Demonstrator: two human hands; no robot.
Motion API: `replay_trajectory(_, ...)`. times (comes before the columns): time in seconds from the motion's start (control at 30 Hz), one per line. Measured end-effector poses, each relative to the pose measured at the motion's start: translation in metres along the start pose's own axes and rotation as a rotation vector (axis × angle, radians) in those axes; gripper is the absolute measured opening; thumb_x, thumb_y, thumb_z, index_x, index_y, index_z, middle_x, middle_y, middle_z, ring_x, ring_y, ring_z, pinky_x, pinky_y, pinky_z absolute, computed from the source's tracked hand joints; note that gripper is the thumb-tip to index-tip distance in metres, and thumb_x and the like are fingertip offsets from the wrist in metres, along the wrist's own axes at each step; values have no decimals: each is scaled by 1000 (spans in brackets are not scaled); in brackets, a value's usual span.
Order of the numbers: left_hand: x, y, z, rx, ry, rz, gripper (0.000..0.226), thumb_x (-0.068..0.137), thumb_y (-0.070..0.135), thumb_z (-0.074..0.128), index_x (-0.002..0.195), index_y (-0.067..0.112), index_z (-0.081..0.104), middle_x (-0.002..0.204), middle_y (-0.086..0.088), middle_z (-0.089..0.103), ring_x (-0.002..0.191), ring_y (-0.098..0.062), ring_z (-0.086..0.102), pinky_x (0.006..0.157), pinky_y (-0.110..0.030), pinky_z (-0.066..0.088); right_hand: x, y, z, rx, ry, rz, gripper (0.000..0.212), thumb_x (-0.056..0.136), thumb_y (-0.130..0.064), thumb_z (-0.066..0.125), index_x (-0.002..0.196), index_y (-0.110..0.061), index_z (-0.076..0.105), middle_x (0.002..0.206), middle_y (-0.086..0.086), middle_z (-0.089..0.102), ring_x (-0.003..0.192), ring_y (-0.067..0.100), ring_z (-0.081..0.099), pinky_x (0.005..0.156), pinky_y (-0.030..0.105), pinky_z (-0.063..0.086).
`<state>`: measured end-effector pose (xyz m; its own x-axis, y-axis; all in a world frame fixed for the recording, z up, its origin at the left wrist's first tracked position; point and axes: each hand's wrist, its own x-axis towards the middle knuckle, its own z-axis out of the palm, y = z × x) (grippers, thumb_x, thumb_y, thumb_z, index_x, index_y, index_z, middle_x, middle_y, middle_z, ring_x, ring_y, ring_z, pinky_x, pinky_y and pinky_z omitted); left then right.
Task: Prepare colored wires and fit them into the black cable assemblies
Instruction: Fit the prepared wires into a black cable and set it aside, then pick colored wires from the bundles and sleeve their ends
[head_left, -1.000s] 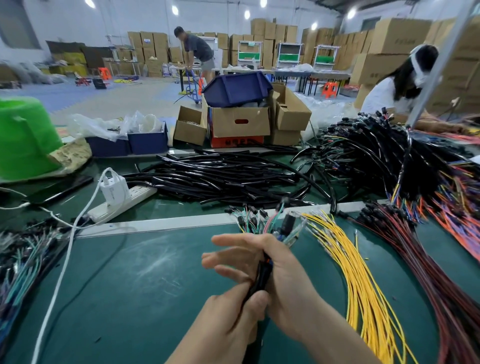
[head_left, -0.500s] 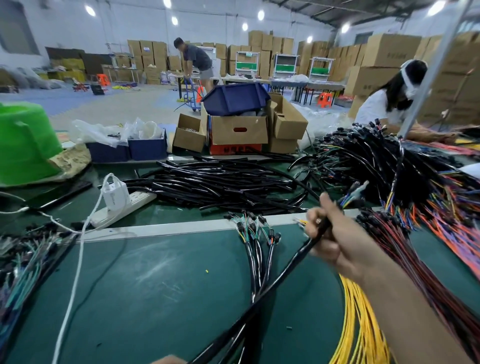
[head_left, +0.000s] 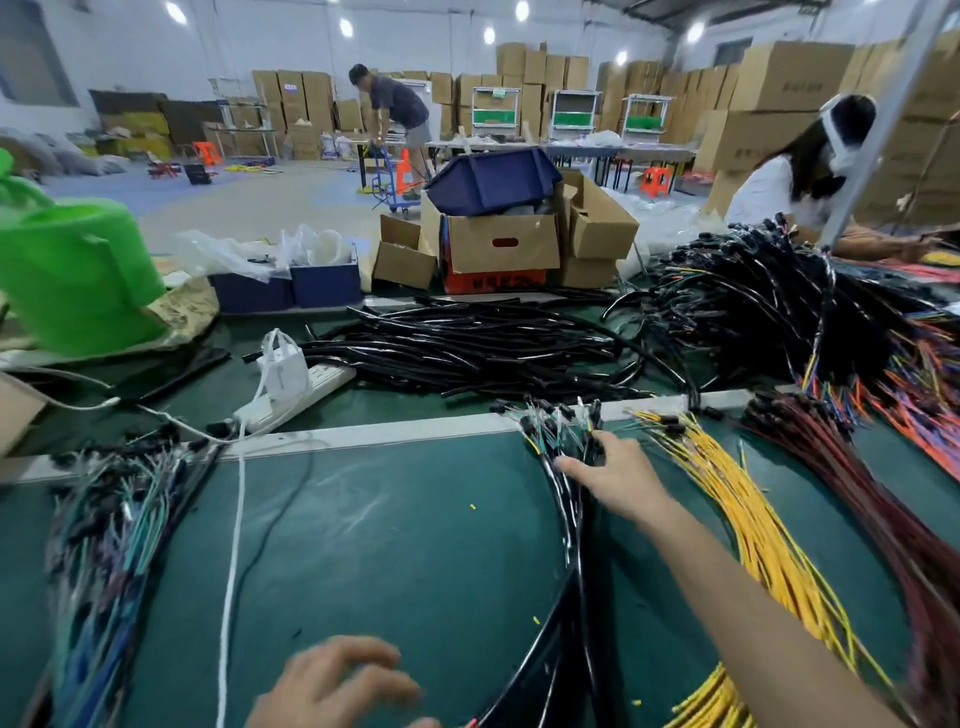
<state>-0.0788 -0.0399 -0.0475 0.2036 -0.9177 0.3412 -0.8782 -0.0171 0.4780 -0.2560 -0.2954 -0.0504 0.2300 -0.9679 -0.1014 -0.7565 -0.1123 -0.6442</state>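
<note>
A bundle of black cable assemblies (head_left: 571, 525) with coloured wire ends lies down the middle of the green mat (head_left: 389, 545). My right hand (head_left: 621, 480) reaches forward and rests on the bundle's far end, thumb stretched out to the left, fingertips on the small black connectors. My left hand (head_left: 337, 686) hovers blurred at the bottom edge, fingers spread, holding nothing. Loose yellow wires (head_left: 737, 519) fan out just right of the bundle, with dark red wires (head_left: 872, 509) further right.
A pile of black tubing (head_left: 467, 353) lies beyond the mat's metal strip. A big heap of finished cables (head_left: 779, 312) fills the right. Multicoloured wires (head_left: 104, 530) lie left. A power strip (head_left: 311, 387), green bag (head_left: 72, 275), cardboard boxes (head_left: 498, 244) and a seated person (head_left: 789, 176) are behind.
My right hand carried a black cable out to the right, then came back and set it on the bundle. My left hand let go and dropped to the bottom edge.
</note>
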Motion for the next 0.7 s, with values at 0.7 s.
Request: replay_trajectory(0.7, 32, -142, -47, 301, 246, -908, 22, 88, 23, 63, 105, 15, 53, 107, -9, 56, 101, -29, 52, 87, -40, 40, -26, -56, 68, -38, -150, -530, 36, 92, -26, 60, 126, -15, 56, 136, 2, 49, 128, 15, 41, 107, 22, 26)
